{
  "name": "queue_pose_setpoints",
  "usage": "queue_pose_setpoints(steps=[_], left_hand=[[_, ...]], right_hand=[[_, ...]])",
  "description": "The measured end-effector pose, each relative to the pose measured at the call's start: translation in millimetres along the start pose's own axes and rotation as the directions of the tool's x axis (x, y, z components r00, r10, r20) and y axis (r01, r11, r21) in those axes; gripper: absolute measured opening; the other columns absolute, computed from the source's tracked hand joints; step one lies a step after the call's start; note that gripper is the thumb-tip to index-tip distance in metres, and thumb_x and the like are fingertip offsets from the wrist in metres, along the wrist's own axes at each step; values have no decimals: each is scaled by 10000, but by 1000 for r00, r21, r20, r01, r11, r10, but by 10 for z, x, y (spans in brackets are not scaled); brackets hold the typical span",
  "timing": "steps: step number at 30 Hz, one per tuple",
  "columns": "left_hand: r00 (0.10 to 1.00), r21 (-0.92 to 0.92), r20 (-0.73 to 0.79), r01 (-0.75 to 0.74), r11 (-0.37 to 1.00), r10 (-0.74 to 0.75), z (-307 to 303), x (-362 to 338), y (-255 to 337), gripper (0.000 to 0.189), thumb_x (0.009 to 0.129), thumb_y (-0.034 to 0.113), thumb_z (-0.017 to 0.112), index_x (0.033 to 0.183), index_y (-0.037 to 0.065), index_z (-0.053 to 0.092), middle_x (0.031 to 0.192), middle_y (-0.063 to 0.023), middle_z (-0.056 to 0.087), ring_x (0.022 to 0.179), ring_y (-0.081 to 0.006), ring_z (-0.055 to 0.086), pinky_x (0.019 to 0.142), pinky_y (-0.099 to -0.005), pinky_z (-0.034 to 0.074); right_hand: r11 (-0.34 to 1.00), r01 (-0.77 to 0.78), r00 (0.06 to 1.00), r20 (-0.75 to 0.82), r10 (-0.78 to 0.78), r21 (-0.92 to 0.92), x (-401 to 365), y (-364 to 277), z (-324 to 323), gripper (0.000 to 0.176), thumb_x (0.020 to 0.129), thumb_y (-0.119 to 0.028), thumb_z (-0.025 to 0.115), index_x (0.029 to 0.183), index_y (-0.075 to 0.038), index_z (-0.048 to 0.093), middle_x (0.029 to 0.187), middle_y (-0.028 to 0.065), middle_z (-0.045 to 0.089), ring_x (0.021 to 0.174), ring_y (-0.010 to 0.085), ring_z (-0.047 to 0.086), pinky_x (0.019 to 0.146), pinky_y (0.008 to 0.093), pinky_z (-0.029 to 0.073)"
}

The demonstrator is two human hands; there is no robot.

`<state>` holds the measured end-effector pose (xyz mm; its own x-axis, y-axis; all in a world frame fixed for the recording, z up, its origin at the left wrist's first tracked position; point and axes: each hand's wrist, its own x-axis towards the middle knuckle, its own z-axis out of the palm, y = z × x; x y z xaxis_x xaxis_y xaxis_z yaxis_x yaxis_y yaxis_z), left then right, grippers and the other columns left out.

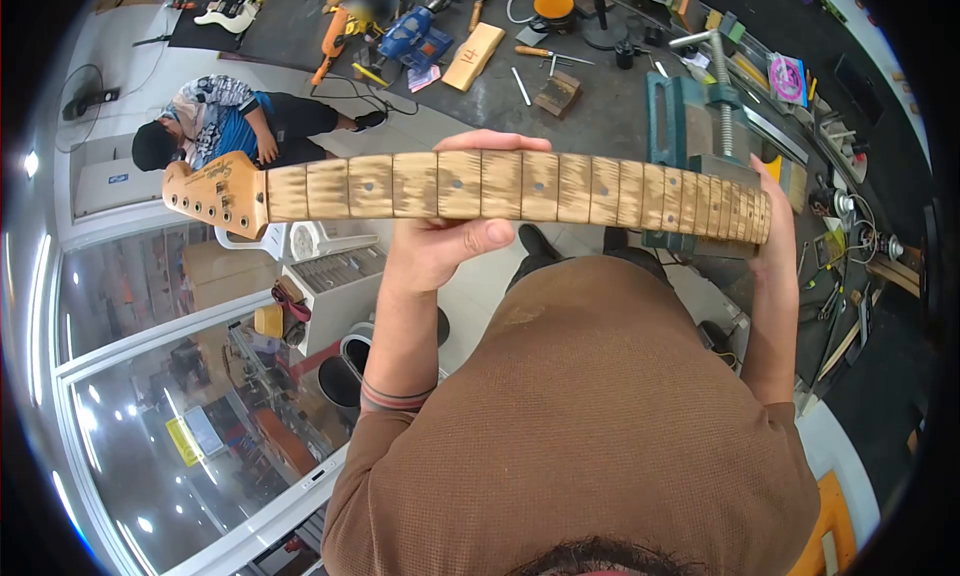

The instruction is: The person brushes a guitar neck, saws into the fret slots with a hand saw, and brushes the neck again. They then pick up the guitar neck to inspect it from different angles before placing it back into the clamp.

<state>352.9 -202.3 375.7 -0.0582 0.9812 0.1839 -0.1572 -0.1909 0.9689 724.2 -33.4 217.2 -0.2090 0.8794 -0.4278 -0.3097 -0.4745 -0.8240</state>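
Observation:
An electric guitar neck (515, 188) spans the view, fretboard facing me, its wood streaked light and dark between the frets. The headstock (218, 198) points left, with bare tuner holes along it. My left hand (455, 248) wraps the middle of the neck from behind, thumb on the near edge and fingers showing past the far edge. At the heel end, my right hand (775, 211) grips the neck; most of its fingers are hidden behind the wood.
Beyond the neck, a dark workbench (480, 101) carries a green vise (685, 116), a blue power tool (410, 38), a wood block marked 14 (473, 58) and hand tools. A person (225, 121) sits at the left, above a glass partition (190, 376).

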Motion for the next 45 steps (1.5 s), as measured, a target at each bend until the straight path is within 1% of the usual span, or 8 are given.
queue_pose_setpoints(steps=[4,6,7,9,10,20,43,45], left_hand=[[991,41,-111,-72,997,76,-197,-218,139,740,875,134,963,1482,-63,588,1415,-288,712,1301,-340,731,1078,-474,643],[972,44,-227,-47,998,56,-198,-341,288,761,870,209,973,1466,-83,600,1376,-306,726,1227,-340,764,1000,-463,680],[940,31,-341,-17,999,27,-213,-393,345,794,865,284,982,1451,-104,612,1337,-324,741,1154,-339,798,922,-452,717],[918,94,-376,-102,990,130,-358,-485,390,749,873,295,976,1404,-119,648,1246,-324,772,1037,-329,829,793,-423,747],[908,119,-387,-126,985,163,-439,-555,434,729,878,297,972,1390,-119,660,1212,-315,783,1021,-332,831,789,-421,746],[829,218,-494,-173,960,262,-1003,-1308,807,614,940,373,922,1269,-94,696,1066,-282,813,822,-330,835,708,-400,722],[817,185,-499,-226,957,289,-1274,-1854,900,604,978,370,884,1301,-93,670,1109,-274,811,848,-322,843,749,-389,722],[829,70,-499,-252,965,252,-1251,-1837,906,506,921,140,933,1279,-103,670,1119,-273,812,883,-288,834,786,-388,724]], right_hand=[[997,-50,974,220,61,-56,-262,-49,494,590,1155,-265,496,1669,23,479,1525,160,663,1350,220,685,1164,365,532],[998,-35,972,230,47,-59,-407,-59,822,550,1141,-277,513,1612,3,558,1367,143,749,1112,184,774,909,320,640],[998,-22,970,239,34,-53,-397,9,802,550,1141,-277,513,1612,3,558,1367,143,749,1112,184,774,909,320,640],[972,-200,926,300,228,-121,-376,108,771,470,1123,-289,547,1489,-20,664,1092,89,807,739,133,757,504,268,547],[956,-263,937,202,285,-128,-507,130,912,360,1100,-291,586,1331,-56,730,836,27,762,471,91,601,318,251,314],[865,-489,777,393,491,-114,-951,565,1497,182,1066,-219,625,1100,-61,709,664,14,597,398,88,456,327,257,258],[912,-383,866,287,409,-146,-1461,463,1790,235,1126,-218,519,1110,-45,679,652,45,609,365,115,448,313,284,286],[912,-390,863,296,409,-125,-1426,471,1716,238,1128,-220,516,1109,-45,676,655,48,612,364,119,451,312,284,292]])
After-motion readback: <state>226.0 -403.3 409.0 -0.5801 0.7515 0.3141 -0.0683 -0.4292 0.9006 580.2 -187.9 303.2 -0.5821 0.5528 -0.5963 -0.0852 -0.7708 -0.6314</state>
